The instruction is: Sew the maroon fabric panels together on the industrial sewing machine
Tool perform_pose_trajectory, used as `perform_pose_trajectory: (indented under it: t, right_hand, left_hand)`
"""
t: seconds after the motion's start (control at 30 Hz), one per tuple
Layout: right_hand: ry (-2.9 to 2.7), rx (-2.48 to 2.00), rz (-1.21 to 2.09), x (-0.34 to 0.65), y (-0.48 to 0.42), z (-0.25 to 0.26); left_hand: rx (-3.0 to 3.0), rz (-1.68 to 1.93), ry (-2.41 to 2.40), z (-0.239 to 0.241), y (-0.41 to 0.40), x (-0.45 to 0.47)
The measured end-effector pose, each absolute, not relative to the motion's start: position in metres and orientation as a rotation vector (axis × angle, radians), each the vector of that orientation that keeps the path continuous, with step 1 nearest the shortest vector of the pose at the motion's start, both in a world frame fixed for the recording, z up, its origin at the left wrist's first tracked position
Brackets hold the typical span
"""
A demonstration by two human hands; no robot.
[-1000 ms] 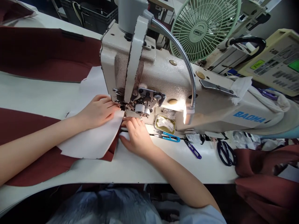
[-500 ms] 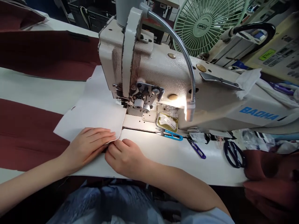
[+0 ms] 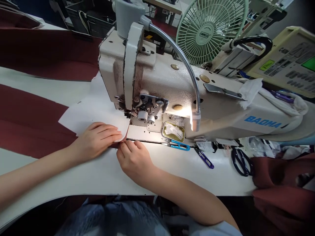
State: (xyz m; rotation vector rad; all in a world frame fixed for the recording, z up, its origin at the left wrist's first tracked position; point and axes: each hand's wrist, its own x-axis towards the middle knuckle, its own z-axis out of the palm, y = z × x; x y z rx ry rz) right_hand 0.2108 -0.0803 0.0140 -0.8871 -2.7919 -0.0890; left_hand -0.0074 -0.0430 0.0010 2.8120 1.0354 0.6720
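A white sheet-like piece [image 3: 88, 109] with a rounded corner lies on maroon fabric [image 3: 31, 121], left of and partly behind the sewing machine's needle area [image 3: 137, 111]. My left hand [image 3: 98, 141] rests flat on the sheet's near edge, its fingers stretched out side by side; its thumb is hidden. Just right of those fingertips, my right hand [image 3: 135, 160] is closed, pinching the maroon fabric's edge near the rounded corner. A narrow maroon strip shows past the white edge there. The fingertips of the right hand are partly hidden.
Blue thread snips [image 3: 180, 145], purple snips [image 3: 205, 159] and a small tin [image 3: 173, 131] lie right of the needle area. Black-handled scissors [image 3: 242, 162] lie farther right, beside more maroon fabric [image 3: 278, 183]. A lit lamp [image 3: 196, 121] hangs on a flexible neck; a green fan [image 3: 209, 32] stands behind.
The maroon fabric at left has shifted away from me, and a strip of it now shows beside the white corner. Both hands have moved slightly toward the machine. The camera view has shifted.
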Motion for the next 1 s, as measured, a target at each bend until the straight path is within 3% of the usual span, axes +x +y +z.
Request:
perform_pose_trajectory:
  t: [0.6, 1.0]
  right_hand:
    - [-2.642, -1.39, -0.138, 0.217, -0.048, 0.017]
    - [-2.575, -1.341, 0.099, 0.22, -0.035, 0.017]
  left_hand:
    - [2.895, 0.775, 0.761, 0.005, 0.021, 0.0]
    - [2.958, 0.629, 0.616, 0.004, 0.052, -0.005]
